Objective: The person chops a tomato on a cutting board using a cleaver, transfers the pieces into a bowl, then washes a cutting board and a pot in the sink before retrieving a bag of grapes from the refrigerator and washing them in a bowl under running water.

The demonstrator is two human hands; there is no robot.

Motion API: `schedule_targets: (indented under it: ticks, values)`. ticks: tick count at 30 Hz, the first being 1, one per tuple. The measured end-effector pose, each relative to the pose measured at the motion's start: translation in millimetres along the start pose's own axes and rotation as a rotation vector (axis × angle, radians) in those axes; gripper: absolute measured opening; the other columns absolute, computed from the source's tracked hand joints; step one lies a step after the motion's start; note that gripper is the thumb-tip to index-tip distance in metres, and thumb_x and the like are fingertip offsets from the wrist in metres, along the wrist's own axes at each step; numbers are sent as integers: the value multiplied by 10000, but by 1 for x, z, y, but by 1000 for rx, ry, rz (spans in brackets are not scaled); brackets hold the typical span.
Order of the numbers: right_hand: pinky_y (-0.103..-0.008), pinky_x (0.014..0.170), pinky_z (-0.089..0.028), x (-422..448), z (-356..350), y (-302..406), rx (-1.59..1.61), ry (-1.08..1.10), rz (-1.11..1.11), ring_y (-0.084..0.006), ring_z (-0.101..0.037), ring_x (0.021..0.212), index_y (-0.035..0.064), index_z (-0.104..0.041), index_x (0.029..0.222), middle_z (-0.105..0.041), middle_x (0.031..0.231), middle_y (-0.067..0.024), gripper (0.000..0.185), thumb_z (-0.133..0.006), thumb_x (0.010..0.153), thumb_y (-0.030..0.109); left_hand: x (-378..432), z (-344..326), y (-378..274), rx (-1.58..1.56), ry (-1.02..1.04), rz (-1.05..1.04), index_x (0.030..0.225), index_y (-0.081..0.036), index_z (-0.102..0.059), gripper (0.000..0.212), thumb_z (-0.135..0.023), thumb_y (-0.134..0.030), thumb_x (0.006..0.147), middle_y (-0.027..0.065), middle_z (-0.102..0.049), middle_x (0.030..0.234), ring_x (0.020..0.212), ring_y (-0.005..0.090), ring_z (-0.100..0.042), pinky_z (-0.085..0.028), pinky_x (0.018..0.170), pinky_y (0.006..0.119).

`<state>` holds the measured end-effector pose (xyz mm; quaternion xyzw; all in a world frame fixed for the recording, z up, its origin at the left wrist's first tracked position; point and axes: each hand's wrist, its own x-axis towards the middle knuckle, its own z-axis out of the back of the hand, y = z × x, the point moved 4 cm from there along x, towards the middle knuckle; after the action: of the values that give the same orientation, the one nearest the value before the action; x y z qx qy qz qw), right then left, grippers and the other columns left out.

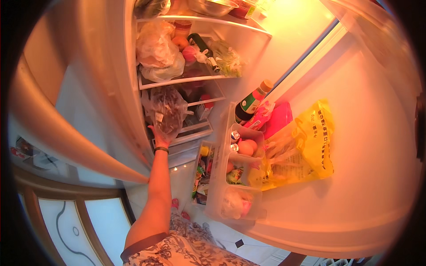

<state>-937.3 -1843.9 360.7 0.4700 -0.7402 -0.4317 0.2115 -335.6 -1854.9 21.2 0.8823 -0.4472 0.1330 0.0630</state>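
Observation:
My left hand [161, 140] reaches into the open refrigerator and holds the lower end of a clear plastic bag [168, 109] of dark brown food. The thumb is raised along the bag's left side, and the bag hides the other fingers. The bag is at the lower shelf [196, 103], beside a small red-and-white carton [204, 107]. Only a bit of my right arm [293, 258] shows, below the bottom edge of the refrigerator door [319, 229]; the right hand is out of view.
The door bin [213, 186] holds a dark sauce bottle [251, 103], eggs [247, 147] and a yellow food bag [313, 143] sticking out. The middle shelf [186, 80] carries plastic bags [158, 50], a green bottle [201, 46] and leafy vegetables [228, 58]. A door handle [83, 143] curves at left.

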Motion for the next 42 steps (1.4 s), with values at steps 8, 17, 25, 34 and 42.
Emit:
schedule_targets:
  ticks: [8, 17, 25, 34, 42]
  values:
    - [-492, 1076, -312, 3, 9, -6, 0, -28, 25, -292, -344, 1326, 122, -323, 1432, -342, 1469, -102, 599, -395, 961, 485, 18, 17, -2, 122, -56, 85, 1405, -115, -359, 636, -474, -523, 932, 80, -432, 1387, 1269, 290, -394, -337, 1074, 470]
    - [-492, 1070, -321, 3, 13, -16, -6, -45, 27, -293, -352, 1322, 116, -332, 1426, -350, 1465, -107, 588, -404, 963, 473, 26, 44, -5, 263, -99, 120, 1351, -92, -435, 532, -449, -445, 953, 83, -483, 1339, 1209, 268, -470, -400, 1023, 416]
    - [-492, 1065, -329, 5, 15, -17, -24, -52, 48, -294, -359, 1318, 112, -340, 1420, -357, 1461, -112, 579, -412, 964, 461, -30, 60, 2, 818, -235, 260, 1313, -67, -473, 478, -451, -389, 960, 76, -525, 1297, 1154, 250, -524, -438, 976, 394]
    - [-492, 1060, -338, 5, 25, -12, -27, -31, 55, -295, -367, 1314, 106, -349, 1414, -365, 1456, -117, 568, -421, 966, 449, -52, 69, 18, 840, -279, 95, 1239, -47, -518, 410, -463, -350, 968, 40, -607, 1148, 1011, 190, -585, -450, 911, 325]
    - [-492, 1055, -346, 6, 34, 18, 18, 126, 35, -296, -375, 1310, 101, -357, 1409, -372, 1452, -122, 559, -429, 968, 437, -166, 14, 57, 778, -272, 321, 1271, -50, -479, 407, -435, -331, 980, 54, -552, 1212, 1082, 196, -528, -410, 953, 331]
